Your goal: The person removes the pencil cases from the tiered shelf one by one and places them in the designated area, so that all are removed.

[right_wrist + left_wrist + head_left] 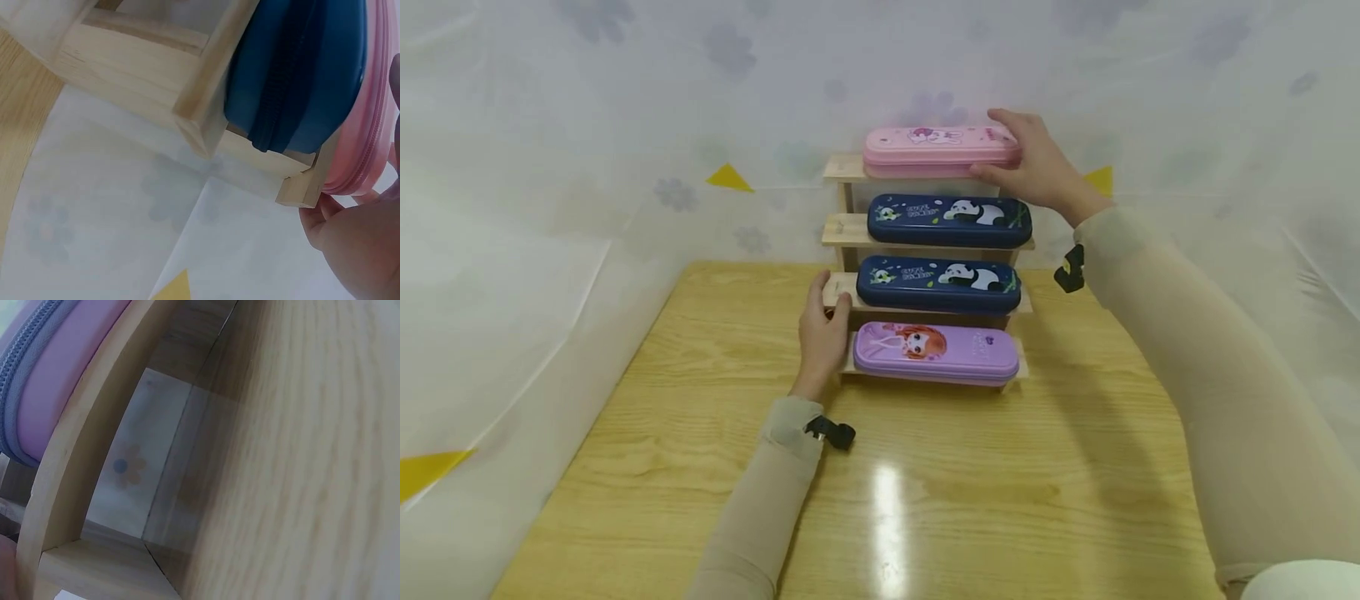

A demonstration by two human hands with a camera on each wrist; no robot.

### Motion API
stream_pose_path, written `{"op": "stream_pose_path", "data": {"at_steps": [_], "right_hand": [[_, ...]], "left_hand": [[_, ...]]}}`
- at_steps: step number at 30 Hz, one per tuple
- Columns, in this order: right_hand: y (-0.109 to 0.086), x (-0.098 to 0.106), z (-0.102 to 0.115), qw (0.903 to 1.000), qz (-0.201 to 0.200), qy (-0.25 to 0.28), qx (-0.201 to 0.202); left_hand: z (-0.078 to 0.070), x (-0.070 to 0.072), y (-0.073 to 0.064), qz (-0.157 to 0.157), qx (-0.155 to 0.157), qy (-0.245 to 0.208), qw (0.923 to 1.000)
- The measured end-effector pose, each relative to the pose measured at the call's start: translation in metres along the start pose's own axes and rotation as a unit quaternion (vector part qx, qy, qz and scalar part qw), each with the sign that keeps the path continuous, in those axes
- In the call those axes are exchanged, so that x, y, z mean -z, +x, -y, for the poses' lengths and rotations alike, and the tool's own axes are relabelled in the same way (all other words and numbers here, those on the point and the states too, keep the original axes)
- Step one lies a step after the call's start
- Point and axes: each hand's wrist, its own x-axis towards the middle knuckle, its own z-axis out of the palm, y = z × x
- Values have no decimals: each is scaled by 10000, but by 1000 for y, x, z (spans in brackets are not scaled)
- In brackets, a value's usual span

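Observation:
A pink pencil case [925, 152] with a cartoon print lies on the top step of a wooden rack [844, 229]. My right hand [1037, 162] grips its right end, thumb at the front and fingers behind. In the right wrist view, the pink case [357, 153] sits against that hand [359, 234]. At the rack's left side, my left hand [822, 337] holds the end of a lower step between thumb and fingers. Two navy panda pencil cases [951, 220] fill the middle steps, and a purple pencil case [962, 354] with a girl's picture lies on the lowest.
The rack stands at the far part of a wood-grain table [700, 467]. Behind it hangs a pale flower-patterned sheet [655, 100] with yellow triangles on it. Each sleeve has a black strap [831, 432] at the wrist.

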Motion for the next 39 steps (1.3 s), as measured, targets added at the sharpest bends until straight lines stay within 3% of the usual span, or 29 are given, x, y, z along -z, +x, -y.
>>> {"op": "stream_pose_path", "data": {"at_steps": [8, 17, 27, 39], "right_hand": [[2, 3, 1, 9982, 339, -489, -85], [0, 2, -1, 9954, 144, -949, -10], [-12, 6, -13, 9955, -55, -933, 137], [-28, 25, -35, 9974, -443, -555, 94]], "left_hand": [[-3, 2, -11, 17, 100, -17, 9999], [0, 2, -15, 75, 15, -24, 10000], [6, 0, -14, 64, -18, -125, 9999], [9, -5, -8, 52, -101, -55, 9999]]}}
